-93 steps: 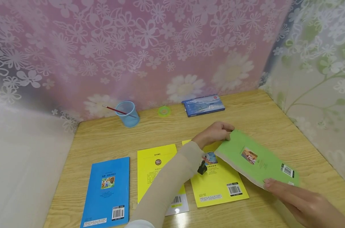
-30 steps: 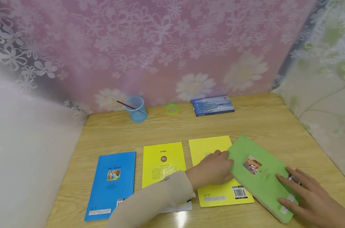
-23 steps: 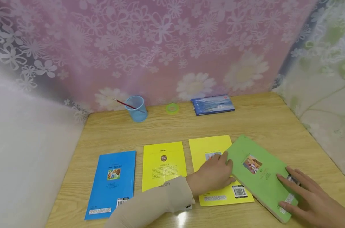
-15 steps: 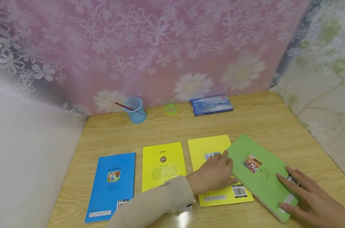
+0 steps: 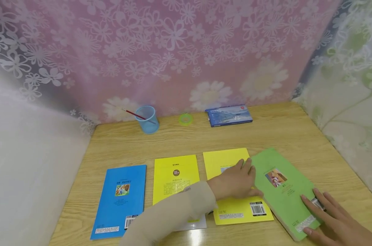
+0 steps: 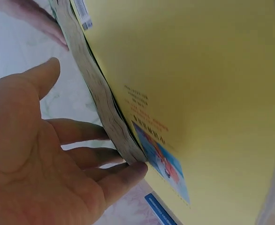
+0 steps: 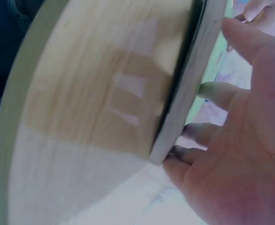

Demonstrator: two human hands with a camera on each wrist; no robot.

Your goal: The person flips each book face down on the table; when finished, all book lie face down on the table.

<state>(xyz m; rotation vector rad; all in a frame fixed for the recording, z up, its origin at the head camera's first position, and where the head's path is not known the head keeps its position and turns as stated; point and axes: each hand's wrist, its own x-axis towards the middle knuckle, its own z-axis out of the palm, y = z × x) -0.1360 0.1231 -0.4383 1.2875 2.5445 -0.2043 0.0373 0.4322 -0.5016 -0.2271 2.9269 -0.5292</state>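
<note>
A thick green paperback book (image 5: 279, 186) is seen lying flat at the right of a light wooden desk (image 5: 284, 133), its left edge overlapping a thin yellow booklet (image 5: 232, 189) beneath it. The left hand (image 5: 236, 182) is laid on the yellow booklet with fingers nearly straight, the fingertips (image 6: 128, 171) pressed against the green book's page edge; nothing is gripped. The right hand (image 5: 333, 222) is spread flat over the book's near right corner, fingers extended and touching the cover beside its barcode, with no curl around it. A second yellow booklet (image 5: 176, 181) and a blue booklet (image 5: 119, 200) are lined up to the left. Along the floral-curtained back edge, a blue mesh pen cup (image 5: 147, 119), a green tape ring (image 5: 185, 119) and a flat blue box (image 5: 228, 115) are set.
</note>
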